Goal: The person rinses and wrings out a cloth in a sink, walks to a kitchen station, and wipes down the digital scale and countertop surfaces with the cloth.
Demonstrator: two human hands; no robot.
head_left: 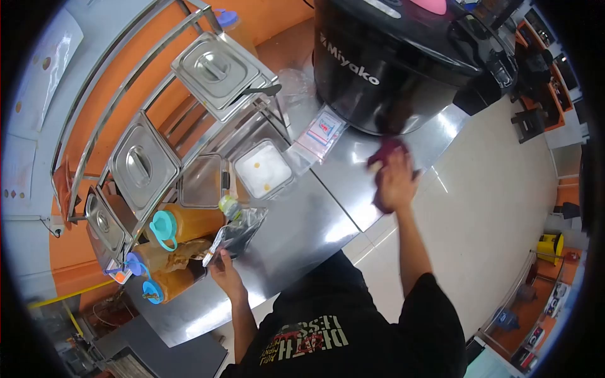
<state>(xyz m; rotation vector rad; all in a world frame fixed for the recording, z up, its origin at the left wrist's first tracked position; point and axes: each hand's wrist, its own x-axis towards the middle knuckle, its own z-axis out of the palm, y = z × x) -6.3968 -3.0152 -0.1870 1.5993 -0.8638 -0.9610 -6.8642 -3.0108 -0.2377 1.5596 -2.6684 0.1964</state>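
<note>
My right hand (397, 181) is closed on a dark red cloth (392, 148), which lies on the steel counter (340, 183) in front of the black Miyako cooker. On the left, my left hand (227, 277) is at the lower edge of a dark, shiny plastic pouch (242, 234). Its thumb and fingers touch the pouch's silvery edge; how firmly they grip is hard to see. A small bottle with a green top (229, 206) stands beside the pouch.
The black cooker (378, 75) fills the back. Lidded steel pans (142, 164) sit on a rack at left. Sauce bottles (189, 225) lie below them. A white-lidded container (263, 169) and plastic packets (320, 135) are mid-counter. Tiled floor (485, 208) is at right.
</note>
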